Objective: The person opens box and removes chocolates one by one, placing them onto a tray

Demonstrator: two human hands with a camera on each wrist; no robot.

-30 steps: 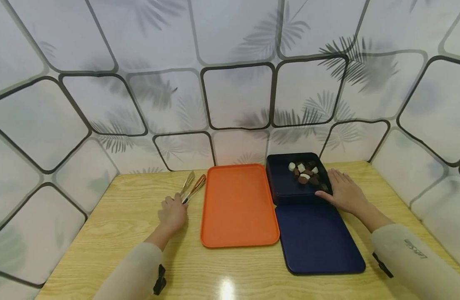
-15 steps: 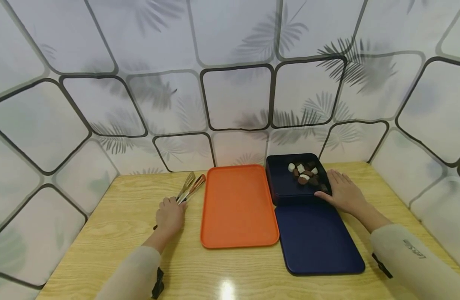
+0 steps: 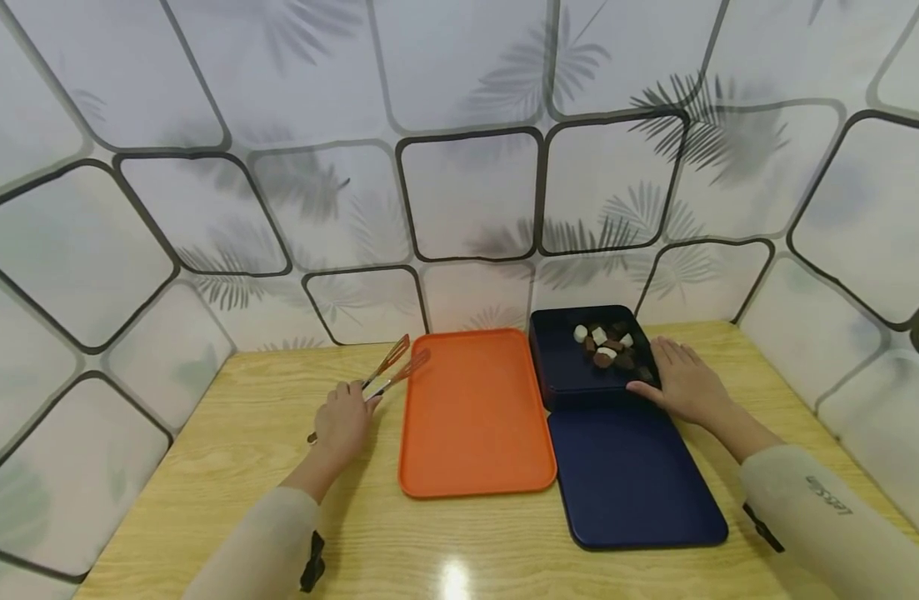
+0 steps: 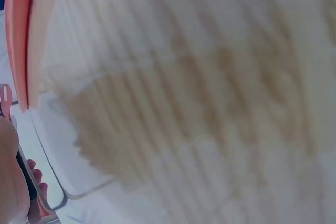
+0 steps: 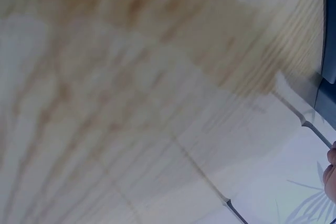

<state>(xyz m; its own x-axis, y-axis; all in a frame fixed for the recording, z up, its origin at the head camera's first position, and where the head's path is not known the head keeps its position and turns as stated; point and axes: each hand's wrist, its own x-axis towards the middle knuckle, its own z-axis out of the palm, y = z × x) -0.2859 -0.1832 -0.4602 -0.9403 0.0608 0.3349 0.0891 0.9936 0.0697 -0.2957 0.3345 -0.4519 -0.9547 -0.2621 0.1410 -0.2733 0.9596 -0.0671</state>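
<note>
My left hand [image 3: 344,423] grips a pair of tongs [image 3: 385,388] at the left of the orange tray [image 3: 477,417]. The tongs' two slotted tips are spread apart, and one overlaps the tray's left rim. A handle end shows behind the hand. In the left wrist view, part of that hand [image 4: 13,182] and a tong tip appear at the left edge. My right hand [image 3: 687,387] rests along the right wall of a dark blue box [image 3: 564,375], thumb at its front corner. Several brown and white chunks [image 3: 607,350] lie inside. Fingertips [image 5: 331,171] show in the right wrist view.
A dark blue flat lid or tray [image 3: 639,479] lies in front of the box, close beside the orange tray. The wooden table [image 3: 227,467] ends at a patterned cloth backdrop [image 3: 466,200] behind and at both sides.
My left hand has taken hold of the tongs and swung their tips to the right, towards the orange tray's rim; the tips have parted. The right hand stays at the box.
</note>
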